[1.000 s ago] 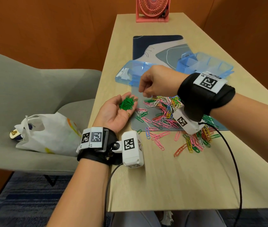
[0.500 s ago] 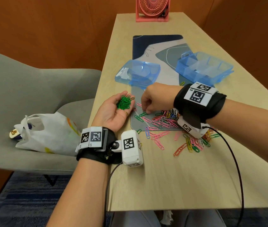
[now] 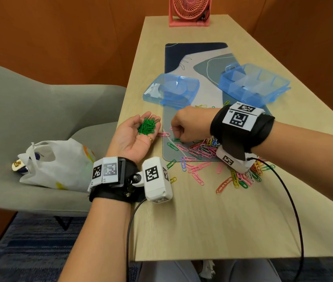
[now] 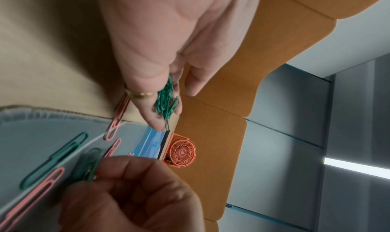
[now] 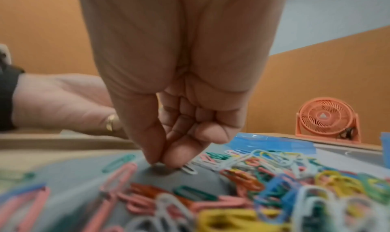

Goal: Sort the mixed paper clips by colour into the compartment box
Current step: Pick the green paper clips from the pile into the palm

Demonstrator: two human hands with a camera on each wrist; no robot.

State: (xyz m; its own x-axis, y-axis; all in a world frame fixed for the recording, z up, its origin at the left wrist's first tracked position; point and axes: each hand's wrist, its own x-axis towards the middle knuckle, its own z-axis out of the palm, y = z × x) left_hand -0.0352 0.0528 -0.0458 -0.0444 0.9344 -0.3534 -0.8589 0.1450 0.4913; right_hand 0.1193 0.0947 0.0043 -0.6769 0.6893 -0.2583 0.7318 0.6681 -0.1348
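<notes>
On the grey desk mat (image 3: 202, 64), at its near left part, the right hand (image 3: 190, 124) is lowered with thumb and forefinger brought together on the surface, the other fingers curled into the palm; the left wrist view shows green wire at these fingertips, so I judge that it pinches a green clip, but the right wrist view shows the tips only pressed on the mat, so the hold is not sure. The left hand (image 3: 135, 137) lies palm up just beside the mat, cupped loosely, carrying a small heap of green clips (image 3: 147, 126). The mixed paper clips (image 3: 206, 151) are spread over the near edge of the mat and onto the table (image 3: 202, 220), partly under the right wrist. These clips are very light, thin, stiff wire with a smooth coating; they lie flat, so it is best to take one at its rounded end or slide it and lift an edge with the nail. In the pile they hook into each other, so one clip may drag others. The compartment box (image 3: 255, 84) stands open well apart, behind the right wrist; its compartments look empty, but the blue walls make this hard to confirm. The right wrist and its camera hide a part of the pile.
</notes>
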